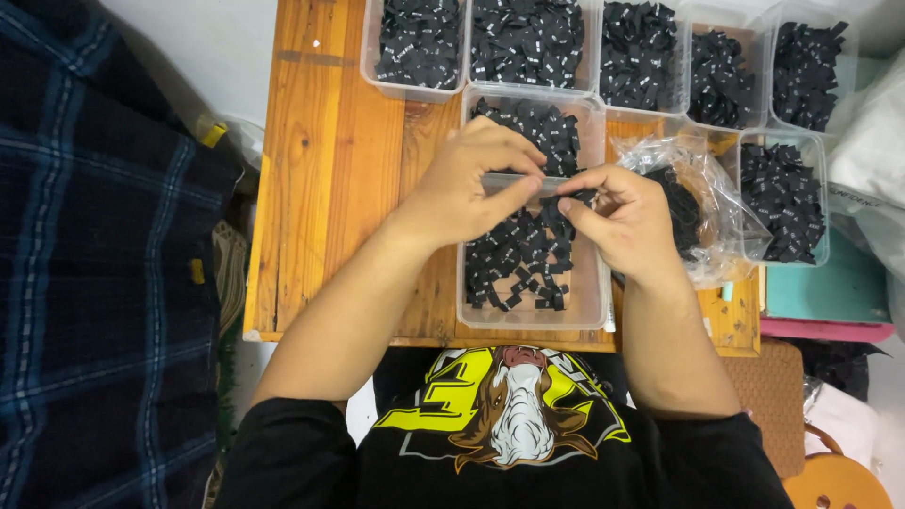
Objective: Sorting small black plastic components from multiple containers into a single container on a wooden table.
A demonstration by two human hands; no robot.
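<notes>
Your left hand [471, 184] and right hand [622, 221] pinch opposite ends of a clear strip [518, 182], lying crosswise above the tub [592, 302] of black tags [518, 259].

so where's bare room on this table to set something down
Free: the wooden table left of the middle tub, below the top-left tub. Crowded: tubs of black tags line the back edge and right side, with a plastic bag beside the right hand.

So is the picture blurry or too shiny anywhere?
Head view: mostly sharp and evenly lit; the clear plastic bag shows white glare; both hands cast only soft shadows over the black pieces in the clear tub; the edges bend slightly.
</notes>
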